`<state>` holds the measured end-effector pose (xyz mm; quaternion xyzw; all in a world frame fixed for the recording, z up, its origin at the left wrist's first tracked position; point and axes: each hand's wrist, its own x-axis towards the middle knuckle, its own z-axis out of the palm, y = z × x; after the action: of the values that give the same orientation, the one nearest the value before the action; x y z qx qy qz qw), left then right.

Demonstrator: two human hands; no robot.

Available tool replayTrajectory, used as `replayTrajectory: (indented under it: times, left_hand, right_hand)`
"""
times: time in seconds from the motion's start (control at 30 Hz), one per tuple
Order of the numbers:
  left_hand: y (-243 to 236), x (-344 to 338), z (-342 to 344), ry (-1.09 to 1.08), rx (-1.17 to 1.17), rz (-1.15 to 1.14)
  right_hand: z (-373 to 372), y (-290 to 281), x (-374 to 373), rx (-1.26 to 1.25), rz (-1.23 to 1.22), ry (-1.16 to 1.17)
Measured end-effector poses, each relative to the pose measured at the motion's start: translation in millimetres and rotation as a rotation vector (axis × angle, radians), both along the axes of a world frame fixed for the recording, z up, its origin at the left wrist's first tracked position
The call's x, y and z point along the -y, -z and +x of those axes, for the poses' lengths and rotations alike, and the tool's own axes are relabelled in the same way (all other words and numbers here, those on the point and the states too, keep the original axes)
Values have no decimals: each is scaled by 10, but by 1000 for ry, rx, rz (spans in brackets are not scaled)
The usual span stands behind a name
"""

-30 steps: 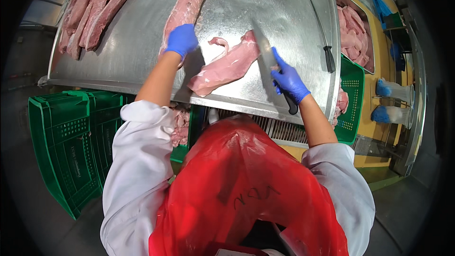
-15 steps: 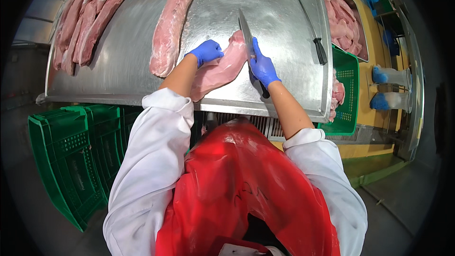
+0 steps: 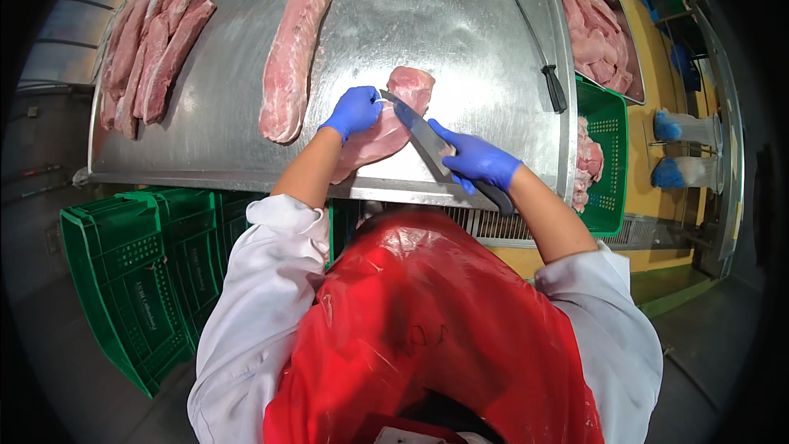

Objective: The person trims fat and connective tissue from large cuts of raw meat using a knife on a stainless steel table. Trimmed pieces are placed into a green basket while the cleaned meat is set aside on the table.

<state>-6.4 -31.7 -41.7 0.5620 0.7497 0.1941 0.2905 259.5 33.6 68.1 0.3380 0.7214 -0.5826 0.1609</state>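
Observation:
A pink piece of meat point(image 3: 371, 145) lies at the front of the steel table. My left hand point(image 3: 355, 111), in a blue glove, is closed on it, pinching near a thin white strip. My right hand point(image 3: 476, 159), also gloved, grips the knife point(image 3: 419, 128), whose blade lies diagonally across the meat, its tip by my left fingers; the meat's far end point(image 3: 409, 82) shows beyond the blade. A long loin point(image 3: 292, 66) rests to the left of my hands.
Stacked loins point(image 3: 160, 57) lie on the table point(image 3: 222, 160) at left. A black-handled sharpening rod point(image 3: 552, 82) lies at right, beside a steel tray of meat point(image 3: 604, 45) and a green crate point(image 3: 608, 173) with meat. More green crates point(image 3: 140, 271) stand below left.
My left hand has left the long loin and moved down-right onto the smaller piece. The knife has swung from upright at the piece's right end to diagonal across it.

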Motion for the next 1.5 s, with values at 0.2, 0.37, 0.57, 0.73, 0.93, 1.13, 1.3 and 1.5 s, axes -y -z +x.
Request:
replayTrajectory:
  times: [0.2, 0.37, 0.57, 0.73, 0.93, 1.13, 1.3, 1.5]
  left_hand:
    - [-129, 26, 96, 54, -26, 83]
    - [-109, 168, -105, -97, 158, 69]
    - [-148, 198, -273, -35, 195, 203]
    - [-182, 494, -624, -263, 465, 349]
    - [-495, 629, -610, -247, 528, 402]
    - [-1348, 1184, -629, -296, 660, 482]
    - [-2074, 2197, -817, -416, 502, 621]
    - [-1260, 3894, -1497, -209, 37, -209]
  right_hand:
    - [-439, 465, -156, -154, -240, 140]
    - [140, 79, 383, -50, -315, 42]
    - [-654, 618, 328, -150, -180, 97]
    - [-285, 191, 659, -40, -39, -111]
    - [-912, 593, 671, -156, 17, -58]
    - [-657, 147, 1020, -128, 35, -249]
    - [-1083, 277, 1244, -154, -52, -349]
    - [-323, 241, 731, -187, 65, 56]
